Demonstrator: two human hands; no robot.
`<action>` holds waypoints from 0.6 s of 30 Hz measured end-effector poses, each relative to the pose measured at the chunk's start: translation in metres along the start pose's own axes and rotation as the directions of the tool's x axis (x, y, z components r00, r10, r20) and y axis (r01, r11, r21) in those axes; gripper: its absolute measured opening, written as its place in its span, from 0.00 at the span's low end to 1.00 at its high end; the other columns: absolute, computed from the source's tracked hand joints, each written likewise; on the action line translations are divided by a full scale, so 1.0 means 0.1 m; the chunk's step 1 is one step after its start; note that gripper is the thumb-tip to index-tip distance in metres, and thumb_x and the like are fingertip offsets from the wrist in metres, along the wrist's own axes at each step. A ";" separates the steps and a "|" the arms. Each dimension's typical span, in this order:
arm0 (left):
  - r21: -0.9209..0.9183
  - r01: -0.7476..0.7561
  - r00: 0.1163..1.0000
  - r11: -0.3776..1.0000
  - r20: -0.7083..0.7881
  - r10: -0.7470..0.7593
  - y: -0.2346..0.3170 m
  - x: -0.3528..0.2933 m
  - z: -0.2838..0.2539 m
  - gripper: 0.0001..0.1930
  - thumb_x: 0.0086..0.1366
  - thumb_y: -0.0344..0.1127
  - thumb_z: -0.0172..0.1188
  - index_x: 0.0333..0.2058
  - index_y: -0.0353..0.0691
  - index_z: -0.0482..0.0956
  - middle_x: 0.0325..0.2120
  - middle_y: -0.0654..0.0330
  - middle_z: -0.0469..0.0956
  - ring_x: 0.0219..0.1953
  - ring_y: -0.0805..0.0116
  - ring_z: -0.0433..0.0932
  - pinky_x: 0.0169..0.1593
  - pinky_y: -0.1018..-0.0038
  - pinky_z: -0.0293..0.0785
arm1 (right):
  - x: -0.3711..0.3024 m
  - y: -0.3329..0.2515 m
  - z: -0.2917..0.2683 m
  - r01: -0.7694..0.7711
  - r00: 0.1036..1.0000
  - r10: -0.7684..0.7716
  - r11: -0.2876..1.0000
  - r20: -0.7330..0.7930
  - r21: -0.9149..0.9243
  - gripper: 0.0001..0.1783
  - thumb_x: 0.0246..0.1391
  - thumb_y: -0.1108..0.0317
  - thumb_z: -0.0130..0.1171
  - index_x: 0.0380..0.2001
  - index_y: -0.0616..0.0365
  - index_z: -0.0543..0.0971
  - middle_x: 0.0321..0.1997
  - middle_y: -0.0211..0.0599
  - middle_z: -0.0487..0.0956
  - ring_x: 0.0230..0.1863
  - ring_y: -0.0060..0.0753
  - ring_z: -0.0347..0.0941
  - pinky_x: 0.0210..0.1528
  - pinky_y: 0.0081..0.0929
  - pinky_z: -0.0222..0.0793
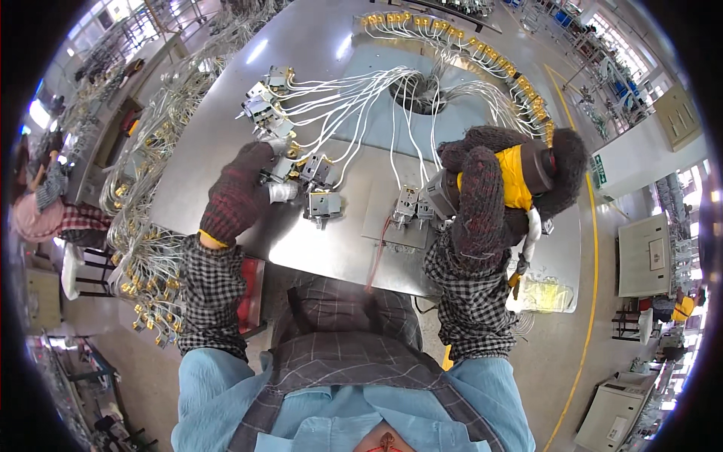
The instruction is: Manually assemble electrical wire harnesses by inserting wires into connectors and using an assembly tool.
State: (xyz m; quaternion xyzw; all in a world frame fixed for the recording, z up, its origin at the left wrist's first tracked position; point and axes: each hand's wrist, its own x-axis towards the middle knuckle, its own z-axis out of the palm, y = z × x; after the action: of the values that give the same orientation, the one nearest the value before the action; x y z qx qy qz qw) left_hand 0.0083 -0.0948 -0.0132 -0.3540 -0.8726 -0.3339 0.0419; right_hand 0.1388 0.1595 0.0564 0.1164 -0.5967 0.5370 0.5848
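Note:
My left hand (237,188), in a dark knitted glove with white fingertips, closes around a small metal-cased unit (282,169) on the left of the metal table. Similar metal units (260,104) lie beyond it, and another metal unit (324,205) sits just right of it. My right hand (482,200), in the same kind of glove, is wrapped round a dark, thick-bodied tool (536,169) with a yellow band; its exact kind is unclear. The tool's grey end is close to an upright metal unit (406,202), which has a red wire. Glove and tool hide part of that spot.
White wires (354,94) fan from a round hole (419,93) in the metal table (203,162). Brass-coloured fittings (482,51) line the far curved edge. Bundled wires (151,248) hang at left. A red bin (251,294) stands below; a person (56,215) is at far left.

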 end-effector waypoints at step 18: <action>-0.971 0.115 0.960 -0.212 0.163 -0.228 0.48 0.08 0.23 0.25 0.71 0.45 0.54 0.60 0.35 0.66 0.48 0.55 0.76 0.47 0.65 0.76 0.50 0.70 0.75 | 0.02 0.05 0.04 -0.004 1.000 0.003 0.999 -0.029 -0.048 0.43 0.50 0.76 0.66 0.66 0.52 0.57 0.33 0.51 0.80 0.26 0.35 0.80 0.31 0.33 0.80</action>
State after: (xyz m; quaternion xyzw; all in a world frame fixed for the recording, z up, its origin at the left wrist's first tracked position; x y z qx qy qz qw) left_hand 0.0369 -0.0503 -0.0022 -0.1223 -0.3380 -0.8967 -0.2585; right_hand 0.1316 0.1594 0.0568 0.0935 -0.6010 0.5253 0.5951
